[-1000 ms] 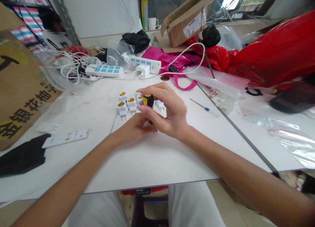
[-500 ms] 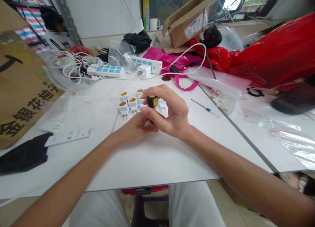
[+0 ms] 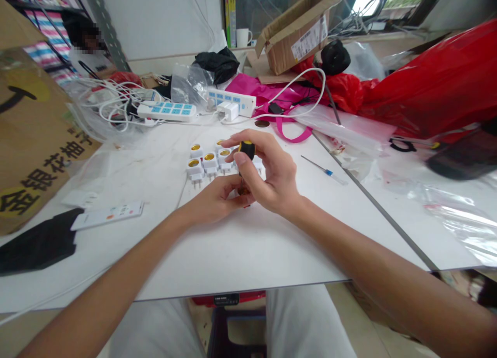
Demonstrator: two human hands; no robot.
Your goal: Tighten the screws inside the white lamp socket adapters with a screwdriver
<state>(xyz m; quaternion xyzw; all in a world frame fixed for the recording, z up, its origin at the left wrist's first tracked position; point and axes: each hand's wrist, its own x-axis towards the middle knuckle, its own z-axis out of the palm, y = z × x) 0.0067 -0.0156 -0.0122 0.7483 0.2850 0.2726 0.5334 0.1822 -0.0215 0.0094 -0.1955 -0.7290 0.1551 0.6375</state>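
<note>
My right hand (image 3: 274, 171) is closed around the black and yellow handle of a short screwdriver (image 3: 247, 149), which stands nearly upright. Its shaft points down into my left hand (image 3: 217, 197). The left fingers pinch a small lamp socket (image 3: 244, 190), mostly hidden by both hands; only a brassy bit of it shows. Just beyond the hands stand several white plug-in lamp sockets (image 3: 209, 162) with brass-coloured threaded openings and plug pins, some covered by my right hand.
A thin screwdriver with a blue collar (image 3: 329, 173) lies to the right. Behind are power strips (image 3: 166, 111), a pink bag (image 3: 297, 136) and an open cardboard box (image 3: 295, 37). A white card (image 3: 108, 216) and large carton (image 3: 34, 140) sit left. A person (image 3: 91, 57) is at far left.
The screwdriver handle has shifted slightly right and turned in my right hand, and its shaft now shows. My left hand stays nearly in place.
</note>
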